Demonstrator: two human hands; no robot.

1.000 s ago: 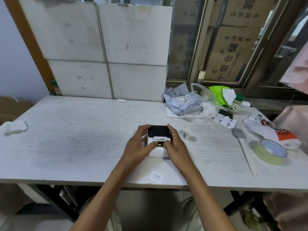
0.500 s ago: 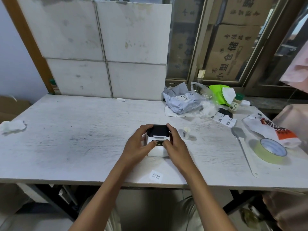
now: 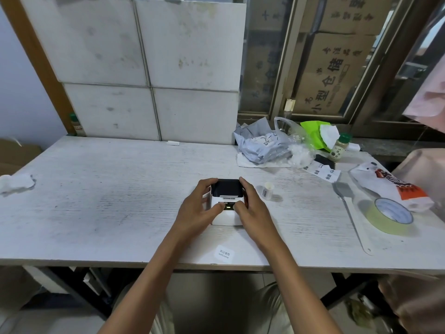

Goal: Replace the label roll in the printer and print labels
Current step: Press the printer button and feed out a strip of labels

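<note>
A small white label printer [image 3: 226, 216] with a black lid stands on the white table [image 3: 108, 201], near its middle. My left hand [image 3: 196, 212] grips the printer's left side and my right hand [image 3: 252, 212] grips its right side. Both thumbs rest on the front panel beside a small lit button. The lid is down. A small white label roll [image 3: 267, 190] stands upright just right of the printer. A printed label [image 3: 224, 254] reading "welcome" lies near the front edge of the table.
At the back right lie a grey mailer bag [image 3: 260, 145], clear plastic, a green bag [image 3: 313, 133] and a spice bottle [image 3: 338, 148]. A tape roll [image 3: 391, 216], a white-handled tool [image 3: 351, 213] and a snack packet [image 3: 390, 186] lie right. Crumpled tissue [image 3: 15, 182] lies far left.
The white label end seen at the printer's slot one second ago is gone from view. My thumbs have drawn closer to the lit button; the printer stays in place.
</note>
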